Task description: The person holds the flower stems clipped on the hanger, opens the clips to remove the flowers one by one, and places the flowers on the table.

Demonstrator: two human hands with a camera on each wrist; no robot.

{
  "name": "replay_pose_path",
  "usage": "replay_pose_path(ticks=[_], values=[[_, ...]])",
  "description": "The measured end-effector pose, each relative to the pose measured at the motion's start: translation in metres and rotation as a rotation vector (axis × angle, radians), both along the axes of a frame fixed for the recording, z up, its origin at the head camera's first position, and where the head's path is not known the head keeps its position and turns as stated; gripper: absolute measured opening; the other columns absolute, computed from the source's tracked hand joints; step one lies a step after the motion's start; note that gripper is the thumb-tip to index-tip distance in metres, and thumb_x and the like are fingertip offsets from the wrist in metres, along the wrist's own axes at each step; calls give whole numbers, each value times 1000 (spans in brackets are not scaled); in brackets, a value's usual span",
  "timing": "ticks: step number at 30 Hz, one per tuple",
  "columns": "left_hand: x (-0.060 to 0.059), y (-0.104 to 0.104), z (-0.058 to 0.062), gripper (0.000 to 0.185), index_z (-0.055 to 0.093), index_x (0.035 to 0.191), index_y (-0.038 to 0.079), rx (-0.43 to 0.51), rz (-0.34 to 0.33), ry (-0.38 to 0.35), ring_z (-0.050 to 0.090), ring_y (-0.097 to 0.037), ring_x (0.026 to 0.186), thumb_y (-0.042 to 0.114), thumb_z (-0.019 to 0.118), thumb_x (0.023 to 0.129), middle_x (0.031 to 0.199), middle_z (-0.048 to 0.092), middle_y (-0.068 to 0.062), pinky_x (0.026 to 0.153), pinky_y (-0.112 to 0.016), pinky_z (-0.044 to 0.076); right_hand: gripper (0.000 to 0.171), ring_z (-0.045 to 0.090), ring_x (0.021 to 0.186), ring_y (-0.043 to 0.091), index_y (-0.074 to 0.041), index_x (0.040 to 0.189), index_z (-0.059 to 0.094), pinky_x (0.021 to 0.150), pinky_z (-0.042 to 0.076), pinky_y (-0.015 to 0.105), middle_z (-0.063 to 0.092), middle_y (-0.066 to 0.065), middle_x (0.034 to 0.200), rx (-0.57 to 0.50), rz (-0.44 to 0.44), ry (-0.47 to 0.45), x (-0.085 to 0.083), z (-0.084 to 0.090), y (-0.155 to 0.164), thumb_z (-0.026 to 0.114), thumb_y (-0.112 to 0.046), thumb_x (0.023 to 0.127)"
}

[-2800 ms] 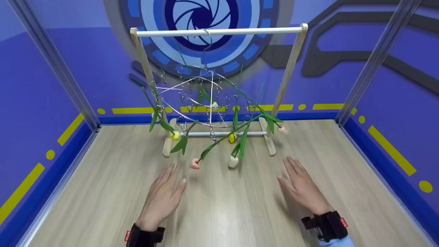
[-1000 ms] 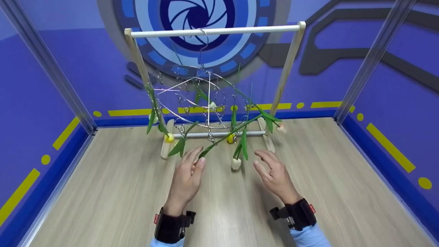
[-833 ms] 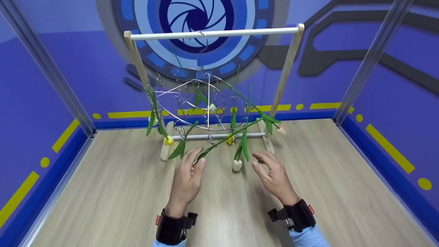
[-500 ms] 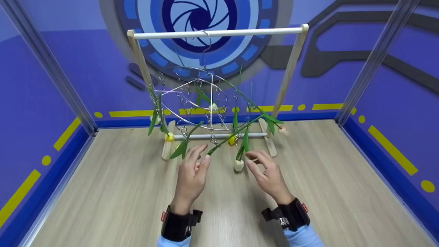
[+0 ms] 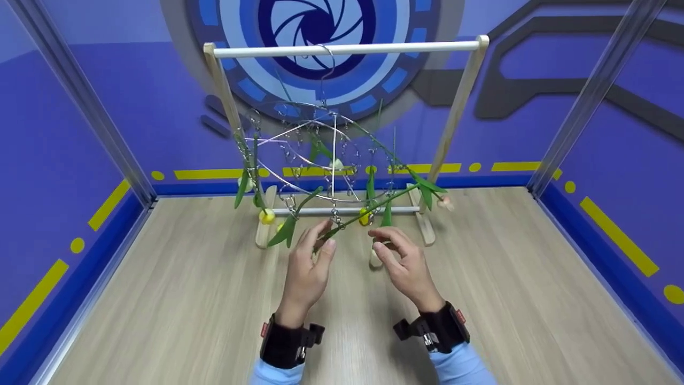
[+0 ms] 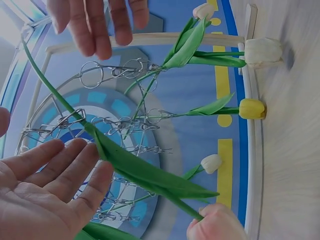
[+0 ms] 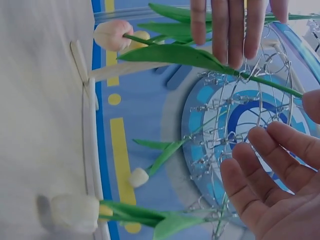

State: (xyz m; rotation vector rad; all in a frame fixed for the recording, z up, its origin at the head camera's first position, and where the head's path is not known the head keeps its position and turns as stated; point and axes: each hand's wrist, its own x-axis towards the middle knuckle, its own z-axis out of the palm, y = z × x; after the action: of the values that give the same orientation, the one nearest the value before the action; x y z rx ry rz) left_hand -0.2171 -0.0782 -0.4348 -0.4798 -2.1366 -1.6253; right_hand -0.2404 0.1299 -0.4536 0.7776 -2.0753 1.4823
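A round wire hanger with clips (image 5: 334, 155) hangs from the rack's white top bar (image 5: 374, 48). Artificial tulips dangle heads-down from its clips. At the front, a pink tulip (image 6: 216, 222) slants across between the hands. My left hand (image 5: 305, 275) is beside that tulip, fingers loosely extended, its fingertips right at the green leaf (image 6: 140, 170) in the left wrist view. My right hand (image 5: 409, 270) faces it palm inward, fingers slightly bent, with nothing held. It partly hides a white tulip (image 5: 375, 259) in the head view.
A yellow tulip (image 5: 266, 216) hangs at the left, and another pink tulip (image 5: 445, 202) sticks out at the right. The rack's wooden feet (image 5: 426, 230) stand on the wood-grain table (image 5: 176, 299). Blue printed panels (image 5: 80, 133) enclose the back and sides.
From wide apart, both hands have moved inward and slightly forward, closing in on the front pink tulip. The right hand has come left across the white tulip. The hanger stays on the bar.
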Motion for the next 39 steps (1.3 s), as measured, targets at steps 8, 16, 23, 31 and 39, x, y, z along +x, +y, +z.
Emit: replay_pose_path(ticks=[8,16,23,31,39], values=[[0,1,-2,43,53,146,0,-26,-1,-45,60,-33,126,17,54,107,140,60,-17,99,-50,53,28,66,108,30,2,130,66,87,54,26,69,12,125,-8,46,-76,-3,-2,-15,61,-2,102],[0,5,-2,40,55,143,-3,-5,-68,-38,63,-33,119,16,52,107,136,62,-19,94,-42,56,32,67,108,32,1,132,65,89,56,31,68,12,126,-3,46,-78,-2,-5,-21,64,-3,101],[6,8,3,41,52,144,-4,36,-135,-63,65,-34,116,15,51,108,133,63,-20,82,-40,60,25,69,100,29,-2,122,71,84,57,31,71,10,115,-13,19,-41,-2,-8,-25,69,-1,97],[9,10,6,42,51,146,-4,20,-146,-59,65,-30,121,16,50,109,137,62,-18,102,-44,52,17,68,94,22,-6,111,74,78,57,31,73,5,105,22,-4,-33,-3,-12,-25,71,-2,95],[8,9,7,42,49,146,-6,33,-167,-40,64,-32,122,14,48,109,137,62,-19,104,-46,51,13,66,92,15,-8,106,76,78,55,28,74,2,102,24,2,-35,-4,-13,-25,70,-1,96]])
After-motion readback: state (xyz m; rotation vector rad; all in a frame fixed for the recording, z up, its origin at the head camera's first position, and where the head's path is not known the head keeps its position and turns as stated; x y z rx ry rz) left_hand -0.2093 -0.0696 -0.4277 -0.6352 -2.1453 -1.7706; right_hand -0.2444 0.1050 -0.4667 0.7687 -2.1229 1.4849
